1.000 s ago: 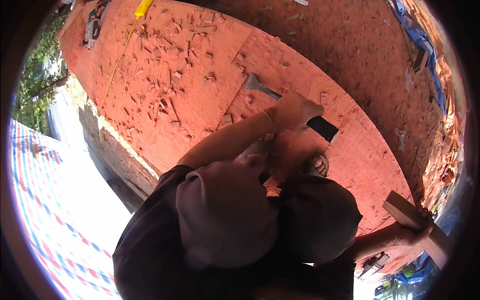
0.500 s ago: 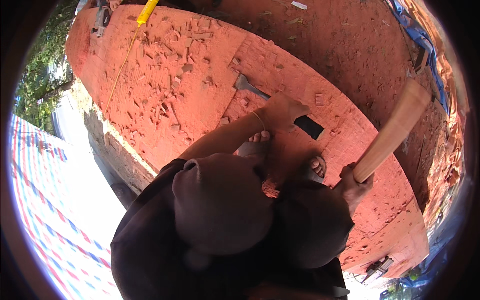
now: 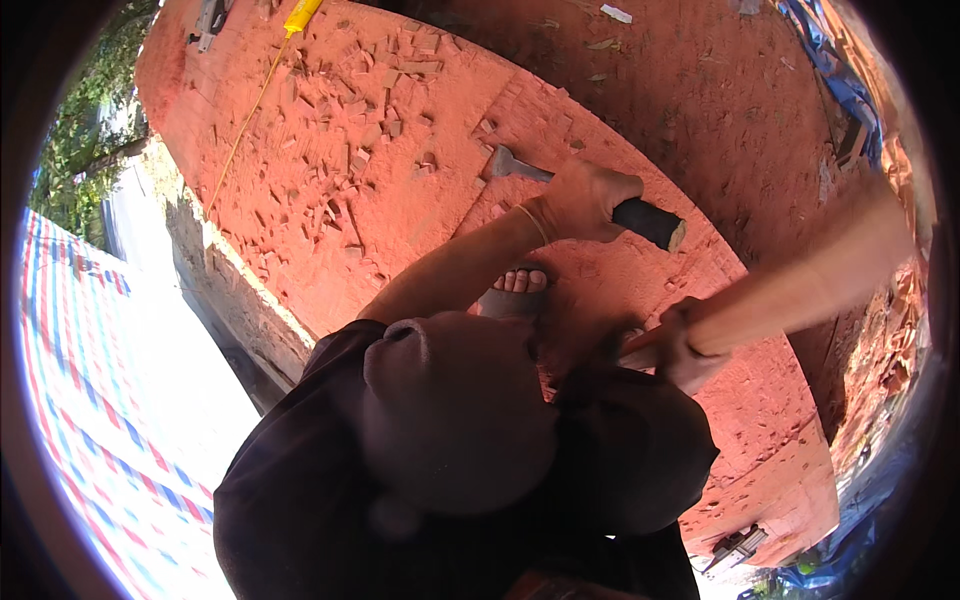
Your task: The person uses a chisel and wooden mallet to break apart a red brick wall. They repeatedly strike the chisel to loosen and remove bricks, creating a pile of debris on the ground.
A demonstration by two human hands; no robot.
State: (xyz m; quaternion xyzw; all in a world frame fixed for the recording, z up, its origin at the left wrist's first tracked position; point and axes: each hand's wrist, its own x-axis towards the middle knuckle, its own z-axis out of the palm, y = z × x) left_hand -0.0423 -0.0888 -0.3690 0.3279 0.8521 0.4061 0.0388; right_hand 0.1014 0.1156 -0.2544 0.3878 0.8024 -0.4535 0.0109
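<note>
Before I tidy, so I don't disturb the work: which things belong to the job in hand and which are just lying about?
In the job:
chisel, in the left hand
wooden club, in the right hand
reddish wood slab

Apparently lying about:
wood chips
yellow object with cord
grey tool, upper left
dark tool, lower right
white scrap

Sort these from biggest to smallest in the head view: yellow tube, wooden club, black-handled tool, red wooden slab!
1. Red wooden slab
2. Wooden club, blurred; perhaps nearer the camera
3. Black-handled tool, partly under the left hand
4. Yellow tube, top cut off
</note>
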